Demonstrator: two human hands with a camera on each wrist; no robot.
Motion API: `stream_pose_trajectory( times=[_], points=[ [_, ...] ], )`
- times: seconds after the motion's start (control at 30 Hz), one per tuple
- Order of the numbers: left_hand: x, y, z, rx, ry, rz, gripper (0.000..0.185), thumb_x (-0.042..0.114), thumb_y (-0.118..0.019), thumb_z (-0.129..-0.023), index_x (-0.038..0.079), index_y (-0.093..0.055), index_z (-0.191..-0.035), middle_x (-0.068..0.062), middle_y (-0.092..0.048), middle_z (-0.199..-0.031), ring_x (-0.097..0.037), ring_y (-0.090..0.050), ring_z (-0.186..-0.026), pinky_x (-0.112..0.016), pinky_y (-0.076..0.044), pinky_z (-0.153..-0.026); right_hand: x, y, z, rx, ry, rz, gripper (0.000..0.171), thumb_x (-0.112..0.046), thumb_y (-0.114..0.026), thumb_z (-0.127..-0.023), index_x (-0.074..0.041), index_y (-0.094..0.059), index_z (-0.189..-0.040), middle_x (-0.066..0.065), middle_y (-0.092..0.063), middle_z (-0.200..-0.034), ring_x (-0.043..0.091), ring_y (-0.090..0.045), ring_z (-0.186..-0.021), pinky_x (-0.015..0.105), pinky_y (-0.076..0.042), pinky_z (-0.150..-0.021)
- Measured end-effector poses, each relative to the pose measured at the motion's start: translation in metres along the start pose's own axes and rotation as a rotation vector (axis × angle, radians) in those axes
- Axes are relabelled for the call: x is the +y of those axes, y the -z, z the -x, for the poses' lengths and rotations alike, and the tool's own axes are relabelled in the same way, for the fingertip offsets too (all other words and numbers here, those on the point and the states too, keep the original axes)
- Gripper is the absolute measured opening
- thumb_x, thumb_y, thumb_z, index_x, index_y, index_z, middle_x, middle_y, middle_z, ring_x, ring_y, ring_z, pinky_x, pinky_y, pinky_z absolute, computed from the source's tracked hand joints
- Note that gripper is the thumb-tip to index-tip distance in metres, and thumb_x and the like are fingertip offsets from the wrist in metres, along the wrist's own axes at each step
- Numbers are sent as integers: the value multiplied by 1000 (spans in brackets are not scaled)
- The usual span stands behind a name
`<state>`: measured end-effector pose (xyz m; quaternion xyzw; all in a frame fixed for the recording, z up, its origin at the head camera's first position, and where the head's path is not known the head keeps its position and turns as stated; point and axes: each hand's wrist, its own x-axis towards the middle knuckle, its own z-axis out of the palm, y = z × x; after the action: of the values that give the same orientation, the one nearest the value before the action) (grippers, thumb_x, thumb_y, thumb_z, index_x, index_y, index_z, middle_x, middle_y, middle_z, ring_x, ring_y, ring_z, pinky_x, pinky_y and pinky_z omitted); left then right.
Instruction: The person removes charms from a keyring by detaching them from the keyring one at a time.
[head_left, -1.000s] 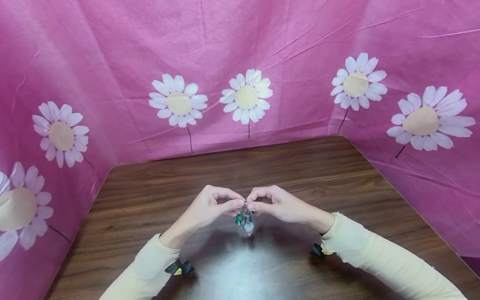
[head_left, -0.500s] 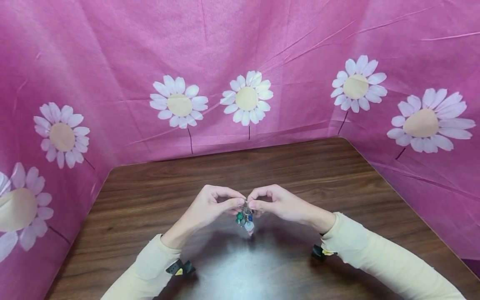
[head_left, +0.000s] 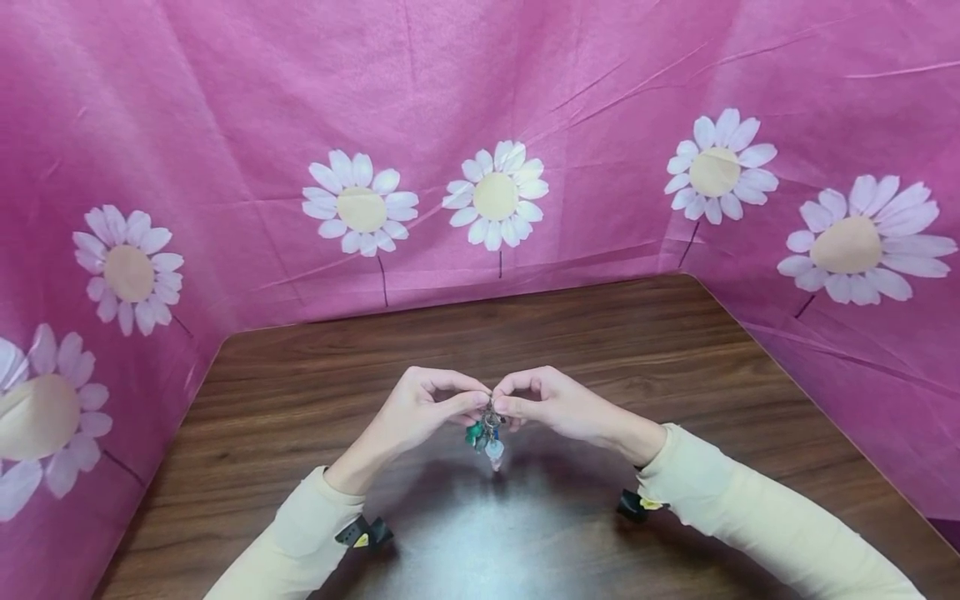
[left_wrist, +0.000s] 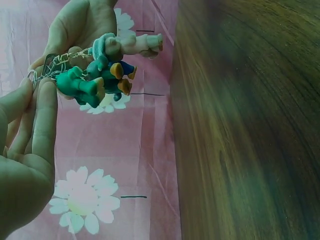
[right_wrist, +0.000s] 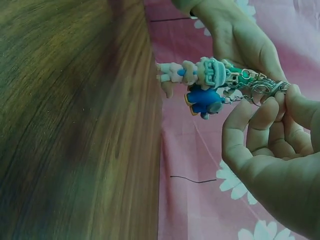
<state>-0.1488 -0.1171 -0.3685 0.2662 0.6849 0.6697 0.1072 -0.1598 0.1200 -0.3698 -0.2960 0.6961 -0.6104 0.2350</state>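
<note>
Both hands meet over the middle of the table. With my left hand (head_left: 420, 412) I pinch the metal ring (left_wrist: 40, 70) between thumb and forefinger, and my right hand (head_left: 558, 407) pinches the same cluster of rings from the other side, fingers curled, fingertips almost touching the left ones. The keychain (head_left: 486, 435) hangs between them, clear of the wood, just above its own faint shadow.

From the ring dangle small figures: a green one (left_wrist: 80, 86), a blue one (right_wrist: 202, 100) and a pale pink one (right_wrist: 180, 75), bunched together and hanging free. On the left wrist view the ring sits at about 11 o'clock from my palm, the figures trailing off toward 1 o'clock. On the right wrist view the rings (right_wrist: 260, 87) lie at 12 o'clock above my curled fingers.

My judgement: I am working at the ring itself, and nothing has come off it yet. All the figures I can see hang attached, and none lies on the table (head_left: 525, 333). Whether the ring's coil is pried open I cannot tell; it is too small and partly hidden by my fingertips. So the fiddly part seems in hand, not finished.

Beyond my hands the wood runs bare toward 12 o'clock, up to the pink cloth (head_left: 225, 100) with white daisies (head_left: 495, 196) that walls it in.
</note>
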Motion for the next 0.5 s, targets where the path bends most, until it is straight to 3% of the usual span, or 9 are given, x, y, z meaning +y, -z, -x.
stream_pose_trajectory(
  times=[0.2, 0.33, 0.5],
  points=[
    [2, -1, 0, 12, 15, 5, 15, 7, -72, -95, -4, -76, -106, -15, -76, -94, -21, -74, -80, -43, -62, -75, -1, 2, 1, 5, 15, 5, 21, -18, -61, -103, 2, -68, -108, 10, -70, -100, 26, -65, -85, 43, -59, -81],
    [3, 0, 0, 14, 19, 9, 15, 7, -71, -96, -4, -75, -106, -16, -75, -93, -21, -73, -81, -44, -62, -76, -2, 5, 3, 19, 8, 20, 19, -17, -62, -103, 1, -68, -107, 9, -68, -98, 23, -64, -85, 40, -59, -80],
    [7, 11, 3, 33, 63, 16, 19, 10, -72, -96, -6, -73, -106, -22, -74, -94, -26, -74, -82, -51, -60, -79, -6, 12, 8, 54, 52, 64, 13, -15, -64, -102, -3, -68, -104, 11, -65, -101, 22, -64, -92, 40, -58, -84]
  ],
)
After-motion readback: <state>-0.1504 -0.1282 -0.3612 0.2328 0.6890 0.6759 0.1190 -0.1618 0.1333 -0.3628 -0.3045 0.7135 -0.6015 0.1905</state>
